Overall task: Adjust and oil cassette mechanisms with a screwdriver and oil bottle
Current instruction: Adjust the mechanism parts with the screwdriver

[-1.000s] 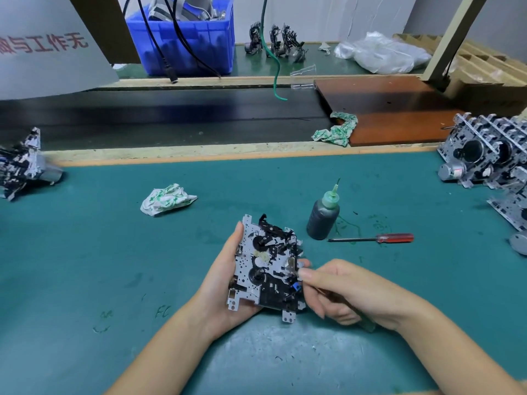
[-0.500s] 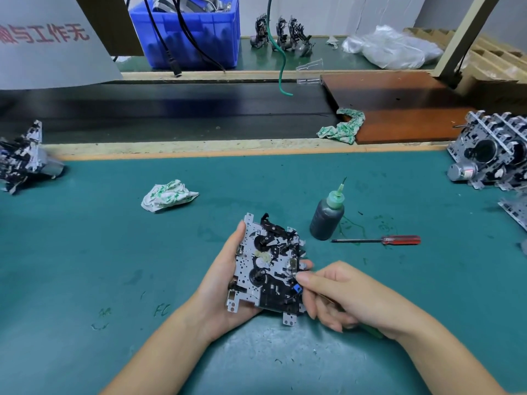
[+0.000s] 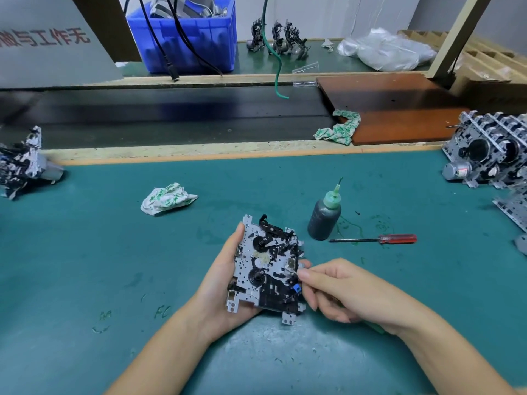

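My left hand (image 3: 225, 283) grips a cassette mechanism (image 3: 265, 269), a grey metal plate with black gears and levers, face up just above the green mat. My right hand (image 3: 348, 292) has its fingers curled round a thin green-handled tool (image 3: 373, 327), mostly hidden under the palm, and its fingertips sit at the mechanism's right edge beside a small blue part. A dark oil bottle (image 3: 323, 216) with a green needle cap stands upright behind the mechanism. A red-handled screwdriver (image 3: 376, 239) lies flat on the mat to the bottle's right.
A crumpled rag (image 3: 166, 198) lies left of centre. More mechanisms are stacked at the right edge (image 3: 490, 155) and one at the left edge (image 3: 22, 163). A black conveyor belt (image 3: 171, 115), another rag (image 3: 339, 128), a wooden board (image 3: 399, 109) and a blue bin (image 3: 188, 32) lie beyond.
My right hand's fingertips have shifted slightly along the mechanism's right edge. The camera view has drifted a little; the bottle and red screwdriver have not moved.
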